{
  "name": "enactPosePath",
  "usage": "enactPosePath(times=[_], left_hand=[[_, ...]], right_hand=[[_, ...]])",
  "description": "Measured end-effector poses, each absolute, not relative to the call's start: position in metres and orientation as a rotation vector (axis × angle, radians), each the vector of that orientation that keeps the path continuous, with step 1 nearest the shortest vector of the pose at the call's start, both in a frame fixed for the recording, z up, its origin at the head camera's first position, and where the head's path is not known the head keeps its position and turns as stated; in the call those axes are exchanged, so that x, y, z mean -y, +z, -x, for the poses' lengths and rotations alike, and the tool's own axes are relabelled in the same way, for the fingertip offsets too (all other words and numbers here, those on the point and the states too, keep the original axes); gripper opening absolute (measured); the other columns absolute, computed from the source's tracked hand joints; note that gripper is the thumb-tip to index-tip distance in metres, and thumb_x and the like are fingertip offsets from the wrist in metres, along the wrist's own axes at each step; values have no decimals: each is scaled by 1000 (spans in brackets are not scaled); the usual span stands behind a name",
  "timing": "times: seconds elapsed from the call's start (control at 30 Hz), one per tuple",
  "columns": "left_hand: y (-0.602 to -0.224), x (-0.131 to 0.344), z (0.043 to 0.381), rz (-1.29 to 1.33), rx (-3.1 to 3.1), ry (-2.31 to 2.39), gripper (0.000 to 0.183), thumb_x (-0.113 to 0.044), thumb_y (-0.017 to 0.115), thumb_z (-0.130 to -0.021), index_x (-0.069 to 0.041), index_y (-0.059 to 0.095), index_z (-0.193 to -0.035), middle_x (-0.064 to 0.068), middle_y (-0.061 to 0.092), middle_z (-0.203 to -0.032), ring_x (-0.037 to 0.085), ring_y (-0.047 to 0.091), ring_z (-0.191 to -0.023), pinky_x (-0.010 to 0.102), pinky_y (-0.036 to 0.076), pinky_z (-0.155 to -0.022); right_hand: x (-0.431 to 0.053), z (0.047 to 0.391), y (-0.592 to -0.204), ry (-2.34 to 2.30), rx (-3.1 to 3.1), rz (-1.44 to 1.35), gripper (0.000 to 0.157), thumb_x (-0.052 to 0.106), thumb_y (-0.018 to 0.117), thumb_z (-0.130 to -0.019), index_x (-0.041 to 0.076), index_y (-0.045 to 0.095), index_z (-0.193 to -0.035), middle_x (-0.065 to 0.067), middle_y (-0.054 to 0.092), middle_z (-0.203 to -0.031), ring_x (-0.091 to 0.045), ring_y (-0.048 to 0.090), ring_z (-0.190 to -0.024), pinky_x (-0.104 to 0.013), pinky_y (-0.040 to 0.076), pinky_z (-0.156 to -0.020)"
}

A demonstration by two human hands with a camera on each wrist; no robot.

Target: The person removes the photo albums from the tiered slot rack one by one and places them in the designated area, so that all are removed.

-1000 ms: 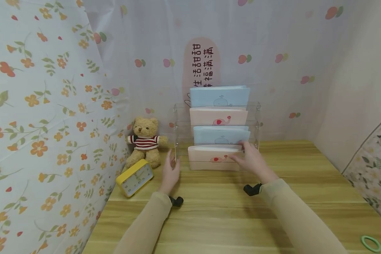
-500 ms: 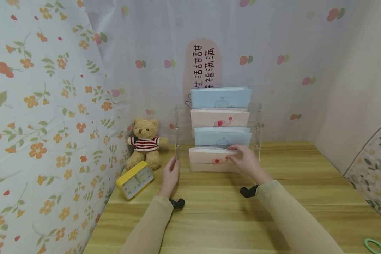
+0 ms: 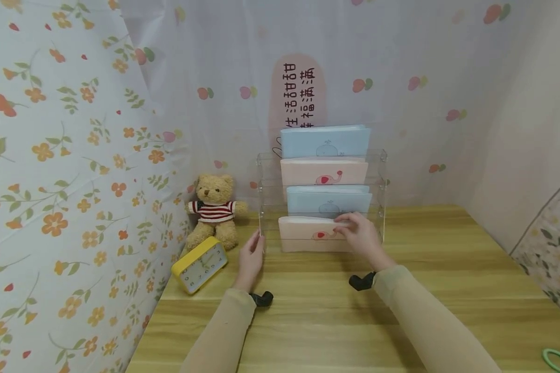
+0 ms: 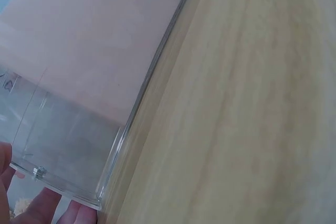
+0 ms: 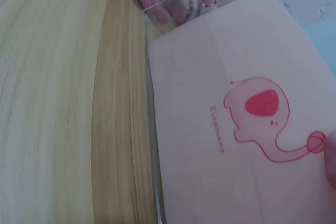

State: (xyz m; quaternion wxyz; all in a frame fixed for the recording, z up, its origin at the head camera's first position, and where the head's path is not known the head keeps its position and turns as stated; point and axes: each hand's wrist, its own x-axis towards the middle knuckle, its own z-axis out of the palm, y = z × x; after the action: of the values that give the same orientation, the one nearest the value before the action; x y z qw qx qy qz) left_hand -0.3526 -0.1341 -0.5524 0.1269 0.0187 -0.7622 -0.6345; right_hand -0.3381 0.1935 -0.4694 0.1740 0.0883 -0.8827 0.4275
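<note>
Shifted inward since a second ago, the right hand (image 3: 363, 239) is clamped on the front pink folder (image 3: 303, 235), upright in the clear rack (image 3: 377, 167), which should be kept steady by the left hand (image 3: 250, 260) clamped on its side

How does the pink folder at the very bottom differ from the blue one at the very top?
The bottom pink folder carries a red elephant drawing; the top blue folder carries a whale-like drawing. The pink folder stands lowest, the blue folder highest. The right hand pinches the pink folder near its top edge; neither hand touches the blue folder. Both stand in the same clear rack.
</note>
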Motion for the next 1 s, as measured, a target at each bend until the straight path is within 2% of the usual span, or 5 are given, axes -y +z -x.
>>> enactPosePath(times=[0.2,0.4,0.5,0.7,1.0], left_hand=[[-558,134,353,-23,2215,-1828,47,-33,61,-115,-16,61,-159,15,65,-158,38,63,-145,58,52,-121],[-558,135,354,-8,2210,-1828,47,-35,62,-115,-17,62,-158,13,62,-162,37,61,-148,58,51,-123],[-557,136,354,-11,2217,-1824,47,-36,61,-115,-19,61,-159,12,61,-163,37,60,-149,58,49,-124],[-555,137,354,1,2229,-1794,47,-34,61,-115,-17,61,-159,13,61,-162,38,59,-150,57,48,-125],[-555,137,354,17,2229,-1794,47,-32,61,-115,-16,61,-159,15,62,-161,39,61,-148,58,50,-124]], right_hand=[[-187,335,-460,1255,2434,-214,10,6,81,-100,5,82,-110,-16,71,-109,-34,72,-102,-17,49,-70],[-182,323,-432,1282,2295,-240,10,1,81,-98,2,82,-108,-17,71,-110,-35,74,-107,-7,48,-76],[-180,311,-415,1286,2206,-280,10,0,82,-96,2,82,-106,-18,73,-109,-23,73,-106,-4,48,-80],[-184,281,-402,1283,2200,-355,9,-1,83,-95,4,82,-103,-12,68,-99,6,57,-100,-8,49,-79],[-194,246,-423,1284,2429,-473,14,1,84,-94,12,81,-103,-5,71,-100,-6,74,-91,-22,58,-71]])
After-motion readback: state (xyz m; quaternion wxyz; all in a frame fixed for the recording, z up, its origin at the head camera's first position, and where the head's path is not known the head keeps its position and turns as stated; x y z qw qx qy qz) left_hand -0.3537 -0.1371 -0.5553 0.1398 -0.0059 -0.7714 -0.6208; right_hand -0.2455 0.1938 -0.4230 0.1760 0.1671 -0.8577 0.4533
